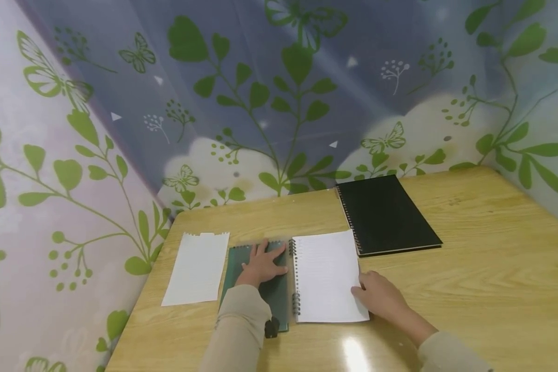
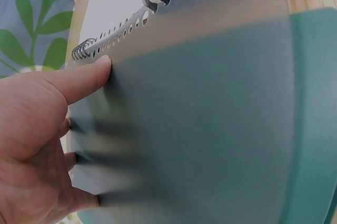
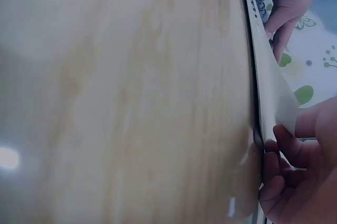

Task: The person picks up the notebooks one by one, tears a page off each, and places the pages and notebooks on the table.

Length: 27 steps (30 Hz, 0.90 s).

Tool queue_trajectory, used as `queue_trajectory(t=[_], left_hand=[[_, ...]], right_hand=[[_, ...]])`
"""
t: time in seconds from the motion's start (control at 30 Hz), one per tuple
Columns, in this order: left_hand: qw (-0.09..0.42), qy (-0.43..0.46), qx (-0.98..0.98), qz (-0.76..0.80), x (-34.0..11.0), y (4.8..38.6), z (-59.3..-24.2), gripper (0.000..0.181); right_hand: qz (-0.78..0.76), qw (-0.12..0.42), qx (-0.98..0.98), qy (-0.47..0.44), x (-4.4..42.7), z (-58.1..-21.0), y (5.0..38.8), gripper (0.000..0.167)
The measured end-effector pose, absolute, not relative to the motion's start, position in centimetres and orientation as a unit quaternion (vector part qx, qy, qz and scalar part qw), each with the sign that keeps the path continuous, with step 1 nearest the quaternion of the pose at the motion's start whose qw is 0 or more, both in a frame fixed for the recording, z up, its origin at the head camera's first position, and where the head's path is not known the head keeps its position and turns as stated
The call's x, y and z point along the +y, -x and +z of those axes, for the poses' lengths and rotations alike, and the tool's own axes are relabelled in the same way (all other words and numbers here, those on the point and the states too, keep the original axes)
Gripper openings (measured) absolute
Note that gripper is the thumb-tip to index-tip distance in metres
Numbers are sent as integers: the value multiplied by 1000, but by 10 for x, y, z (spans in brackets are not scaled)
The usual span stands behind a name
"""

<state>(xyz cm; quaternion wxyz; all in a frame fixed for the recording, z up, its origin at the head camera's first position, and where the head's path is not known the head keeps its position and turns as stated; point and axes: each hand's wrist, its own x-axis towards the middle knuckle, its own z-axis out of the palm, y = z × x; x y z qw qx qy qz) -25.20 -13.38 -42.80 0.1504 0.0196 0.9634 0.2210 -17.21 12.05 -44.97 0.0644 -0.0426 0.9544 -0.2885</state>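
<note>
A spiral notebook lies spread out, its white lined pages on the right of the rings. Left of the rings is its translucent cover, over a teal cover with a notched top edge. My left hand rests on this cover, fingers spread and straight, thumb near the rings. With thumb and fingers, my right hand pinches the right edge of the page. In the right wrist view, the page edge bends up from the notebook at the fingers.
A torn-out white sheet with a ragged top edge lies to the left. A black spiral notebook lies shut behind and to the right. The wooden table meets a patterned curtain at the back.
</note>
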Motion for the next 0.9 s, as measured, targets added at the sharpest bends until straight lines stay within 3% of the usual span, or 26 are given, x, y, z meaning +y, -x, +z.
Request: queue_trajectory(t=[0.9], left_hand=[[158,-24,962,223,-135,251,-426,61]], right_hand=[[-350,74,933,41,127,-450,167,17]])
